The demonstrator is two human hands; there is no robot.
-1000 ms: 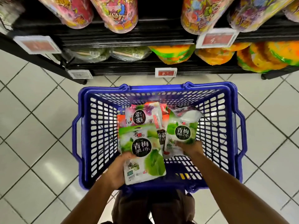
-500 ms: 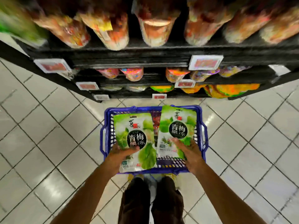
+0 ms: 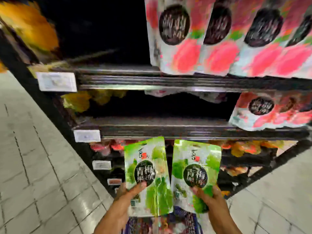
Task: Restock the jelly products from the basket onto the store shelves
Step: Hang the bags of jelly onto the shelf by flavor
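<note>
- Jelly pouches, two green ones, are in the air. The left pouch (image 3: pixel 145 171) is gripped by the left hand (image 3: pixel 128 195) and the right pouch (image 3: pixel 195 173) by the right hand (image 3: pixel 208 198), above the basket (image 3: pixel 188 220).
- They are side by side and nearly touching. Both are upright, long axis vertical, labels toward the camera.
- Each hand is closed on the lower part of its pouch, thumb on the front, forearm reaching up from below.
- The pouch tops come just under the front edge of the middle shelf (image 3: pixel 185 132).
- A dark free bay lies above and ahead, left of the pink pouches (image 3: pixel 270 110). I judge the left hand is slightly nearer to it.
</note>
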